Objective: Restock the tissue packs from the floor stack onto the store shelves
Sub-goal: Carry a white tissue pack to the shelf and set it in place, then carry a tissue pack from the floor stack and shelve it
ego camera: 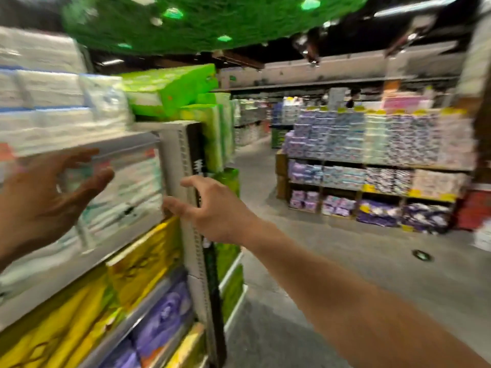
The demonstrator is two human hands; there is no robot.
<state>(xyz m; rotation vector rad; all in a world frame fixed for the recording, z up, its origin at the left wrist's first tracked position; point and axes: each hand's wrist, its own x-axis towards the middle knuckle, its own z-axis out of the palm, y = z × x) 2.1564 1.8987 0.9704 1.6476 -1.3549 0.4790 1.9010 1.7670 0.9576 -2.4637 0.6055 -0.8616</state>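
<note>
A worker's left hand (45, 200) is spread wide, fingers straight and apart and holding nothing, in front of a white-and-teal tissue pack (127, 187) that sits on the middle shelf (53, 285) of a store rack. The right hand (215, 211), reaching in on a bare forearm, is relaxed and also holds nothing, its loosely bent fingertips (172, 205) at the pack's right end beside the perforated grey upright (183, 155); the blur hides whether they touch it. Yellow packs (143, 258) fill the shelf directly below, with purple packs (164, 314) one level lower. Above the tissue pack, white packs (50, 88) are stacked on the next shelf, and bright green packs (170, 88) sit on top at the rack's end. Beyond the rack a grey floor (332, 248) opens into an aisle, and across it stands a low display (372, 155) stocked with purple, blue and patterned packs. A green mesh covering (212, 22) hangs overhead.
</note>
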